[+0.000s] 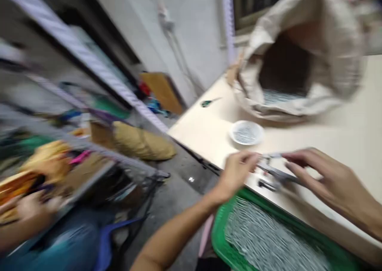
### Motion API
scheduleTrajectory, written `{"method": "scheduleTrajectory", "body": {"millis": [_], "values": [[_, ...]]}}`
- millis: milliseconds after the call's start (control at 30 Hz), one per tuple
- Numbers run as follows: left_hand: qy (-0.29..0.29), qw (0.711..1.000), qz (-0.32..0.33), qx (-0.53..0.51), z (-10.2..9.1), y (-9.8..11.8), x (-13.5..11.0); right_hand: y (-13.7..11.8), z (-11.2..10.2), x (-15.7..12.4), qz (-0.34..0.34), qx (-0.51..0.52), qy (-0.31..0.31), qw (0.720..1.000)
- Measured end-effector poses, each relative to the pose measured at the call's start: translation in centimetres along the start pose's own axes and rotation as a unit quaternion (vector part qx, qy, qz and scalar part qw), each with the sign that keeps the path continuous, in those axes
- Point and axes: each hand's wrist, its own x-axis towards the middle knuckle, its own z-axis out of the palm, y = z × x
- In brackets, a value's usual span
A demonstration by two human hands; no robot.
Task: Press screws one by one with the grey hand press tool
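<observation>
My right hand [325, 179] grips a grey plier-like tool [282, 174], blurred by motion, between thumb and fingers. The tool's tip points left, toward my left hand [238, 173]. Those left fingers are pinched together at the tip; whatever small thing they hold is too blurred to name. A small dark metal piece [267, 184] lies on the table just below the tool. Behind my hands stands a white bowl [247, 133] of thin silvery pieces. Below the table's edge, a green basket [222, 223] holds a heap of similar thin pieces [268, 235].
A large open paper sack [331, 76] with silvery pieces inside stands at the back of the pale table [203, 123]. A small green-handled tool [206, 103] lies near the corner. At left, another person's hand [32, 207] is beside orange material, by a metal rack post [98, 74].
</observation>
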Motion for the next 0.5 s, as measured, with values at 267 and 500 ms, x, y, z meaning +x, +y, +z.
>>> {"method": "scheduleTrajectory", "body": {"millis": [267,500], "values": [[-0.068,0.992,-0.032,0.104,-0.2,-1.8,4.7,3.8,-1.8,-5.1,0.057,-0.152,-0.16,0.974],[-0.102,0.972,-0.023,0.212,1.7,-2.5,4.8,4.7,-0.4,-5.5,0.063,-0.176,-0.148,0.971]]}}
